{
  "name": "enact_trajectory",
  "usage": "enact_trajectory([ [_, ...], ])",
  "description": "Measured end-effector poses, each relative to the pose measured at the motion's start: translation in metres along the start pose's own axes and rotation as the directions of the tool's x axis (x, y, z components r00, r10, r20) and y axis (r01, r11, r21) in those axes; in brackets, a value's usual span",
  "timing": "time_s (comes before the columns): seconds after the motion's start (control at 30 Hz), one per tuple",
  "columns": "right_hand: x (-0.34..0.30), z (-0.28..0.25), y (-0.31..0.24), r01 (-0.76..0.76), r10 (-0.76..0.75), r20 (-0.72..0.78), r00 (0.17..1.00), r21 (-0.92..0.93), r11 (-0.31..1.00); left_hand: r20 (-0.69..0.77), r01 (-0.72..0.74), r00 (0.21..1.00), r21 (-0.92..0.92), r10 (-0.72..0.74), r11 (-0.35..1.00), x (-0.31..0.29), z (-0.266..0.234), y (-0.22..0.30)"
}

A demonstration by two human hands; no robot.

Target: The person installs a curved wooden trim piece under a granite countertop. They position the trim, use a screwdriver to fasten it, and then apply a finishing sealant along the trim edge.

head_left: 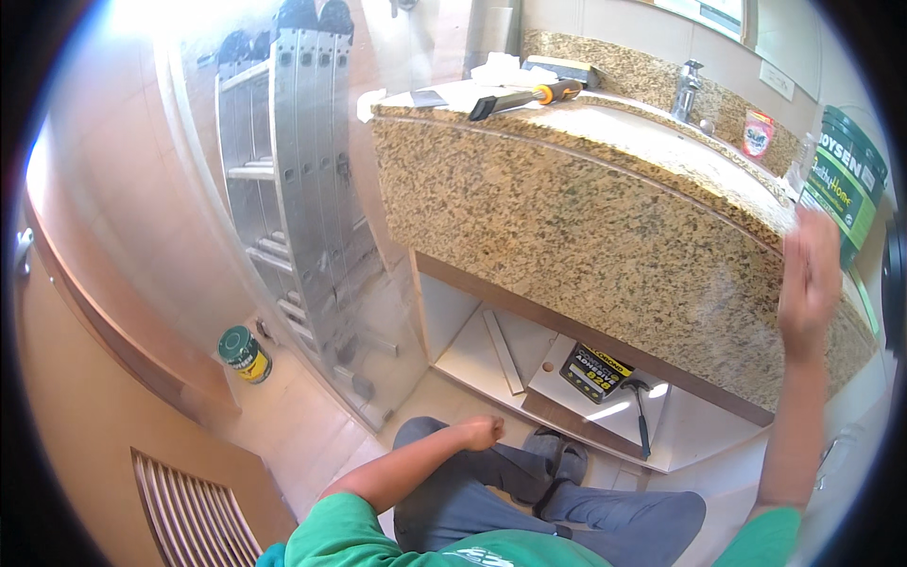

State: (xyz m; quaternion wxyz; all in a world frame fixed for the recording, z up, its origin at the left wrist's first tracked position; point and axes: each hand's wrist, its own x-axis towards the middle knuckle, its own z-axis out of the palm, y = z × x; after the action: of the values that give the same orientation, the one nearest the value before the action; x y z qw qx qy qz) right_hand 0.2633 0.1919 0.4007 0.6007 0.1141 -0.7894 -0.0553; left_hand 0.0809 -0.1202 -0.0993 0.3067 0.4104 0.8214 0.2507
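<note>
My right hand (811,274) is raised at the right end of the granite counter (567,203), in front of its edge. Its fingers are bent together and slightly blurred; whatever they may hold is hidden. Just behind it stands a green paint bucket (844,180), with a small clear bottle (801,163) beside it. My left hand (484,432) is closed in a loose fist above my knee, with nothing showing in it. On the counter's left end lie a scraper with an orange and dark handle (556,92), a whitish crumpled cloth (501,70) and a dark yellow-edged block (565,72).
Under the counter, an open cabinet holds a black adhesive can (593,370), a hammer (642,420) and a wooden strip (503,352). A folded aluminium ladder (307,161) stands behind glass. Farther left are a paint can (245,355) and a louvred door (104,406). A faucet (687,92) rises behind the basin.
</note>
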Motion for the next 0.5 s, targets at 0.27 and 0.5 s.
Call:
enact_trajectory([
  [0.27, -0.287, -0.038, -0.051, -0.565, 0.360, 0.839, 0.408, -0.078, 0.821, -0.163, 0.047, 0.986, 0.045, -0.039, 0.998, -0.017, -0.021, 0.030],
  [0.5, -0.456, -0.146, -0.045, -0.459, 0.751, 0.633, 0.188, -0.619, 0.637, -0.461, -0.264, 0.874, -0.715, -0.152, 0.647, -0.008, -0.068, 0.037],
])
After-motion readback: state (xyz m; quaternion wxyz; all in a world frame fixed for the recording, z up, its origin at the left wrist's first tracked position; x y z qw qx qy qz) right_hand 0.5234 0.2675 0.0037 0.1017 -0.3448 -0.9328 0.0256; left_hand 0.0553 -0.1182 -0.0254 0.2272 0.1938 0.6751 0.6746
